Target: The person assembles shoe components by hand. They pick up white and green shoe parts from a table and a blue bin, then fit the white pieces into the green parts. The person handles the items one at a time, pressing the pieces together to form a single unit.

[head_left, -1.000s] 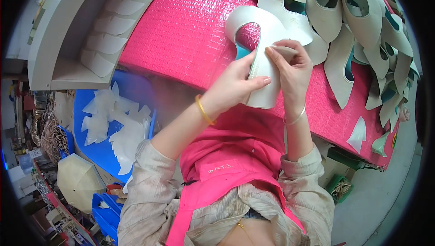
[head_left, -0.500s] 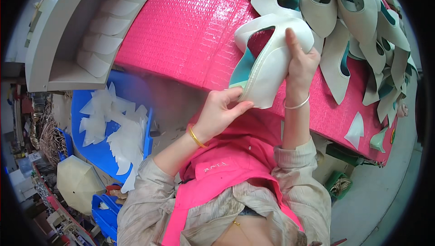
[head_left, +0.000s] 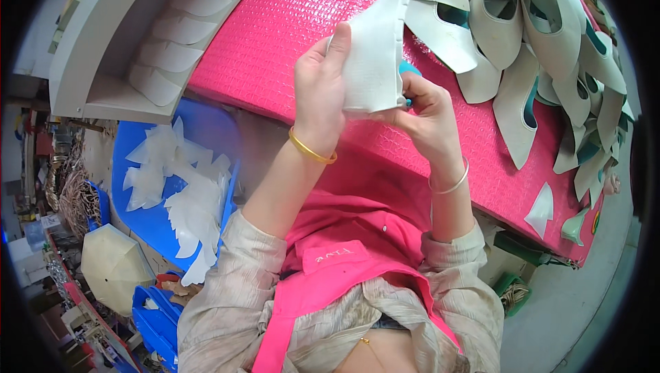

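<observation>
A white shoe upper point(head_left: 375, 57) is held up over the pink-covered table, its smooth outer side facing up and a bit of teal lining showing at its right edge. My left hand point(head_left: 320, 88) grips its left side, thumb on top and the other fingers mostly hidden. At the lower right corner, my right hand point(head_left: 427, 112) pinches the edge between thumb and bent fingers. Something small, dark and teal shows by those fingertips, and I cannot make out what it is. Right of my hands, several similar uppers point(head_left: 517, 112) with teal linings lie overlapping.
A pink quilted cover point(head_left: 275, 50) spans the table. White curved pieces point(head_left: 180, 29) line a grey shelf unit point(head_left: 113, 122) at the left. Below it, a blue chair point(head_left: 158, 232) bears thin white pieces. Two small cut pieces, one white point(head_left: 541, 209), lie near the table's right corner.
The upper has been turned over and swung left and upward. My left hand moved up to its left side; my right hand came down from its top to the lower right corner.
</observation>
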The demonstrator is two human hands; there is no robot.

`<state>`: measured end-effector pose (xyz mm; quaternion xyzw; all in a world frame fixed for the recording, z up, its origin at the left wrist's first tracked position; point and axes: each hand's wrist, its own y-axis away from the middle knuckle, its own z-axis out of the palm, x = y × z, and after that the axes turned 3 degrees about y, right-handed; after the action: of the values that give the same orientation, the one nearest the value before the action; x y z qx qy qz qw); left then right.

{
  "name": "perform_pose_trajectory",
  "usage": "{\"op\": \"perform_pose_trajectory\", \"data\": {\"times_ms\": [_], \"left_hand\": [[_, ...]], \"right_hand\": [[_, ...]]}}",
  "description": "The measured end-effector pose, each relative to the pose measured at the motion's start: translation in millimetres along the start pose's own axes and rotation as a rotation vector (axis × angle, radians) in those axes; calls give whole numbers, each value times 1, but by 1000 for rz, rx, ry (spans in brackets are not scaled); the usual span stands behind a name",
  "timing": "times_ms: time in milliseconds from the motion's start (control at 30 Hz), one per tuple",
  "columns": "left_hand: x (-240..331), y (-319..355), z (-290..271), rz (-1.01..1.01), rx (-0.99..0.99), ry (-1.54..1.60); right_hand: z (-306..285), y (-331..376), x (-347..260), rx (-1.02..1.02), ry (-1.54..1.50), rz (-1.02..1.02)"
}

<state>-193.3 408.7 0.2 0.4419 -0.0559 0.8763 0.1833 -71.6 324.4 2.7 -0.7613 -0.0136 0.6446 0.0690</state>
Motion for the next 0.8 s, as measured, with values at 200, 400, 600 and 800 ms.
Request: {"op": "perform_pose_trajectory", "data": {"times_ms": [200, 400, 600, 800], "left_hand": [[6, -9, -3, -109, 2, 99], [9, -6, 8, 277, 98, -240], [8, -11, -2, 24, -18, -87], [28, 35, -19, 37, -380, -465]], "right_hand": [[5, 5, 3, 71, -354, 67], [24, -5, -8, 175, -88, 21], [48, 14, 5, 350, -207, 29], [28, 16, 1, 402, -389, -13]]}}
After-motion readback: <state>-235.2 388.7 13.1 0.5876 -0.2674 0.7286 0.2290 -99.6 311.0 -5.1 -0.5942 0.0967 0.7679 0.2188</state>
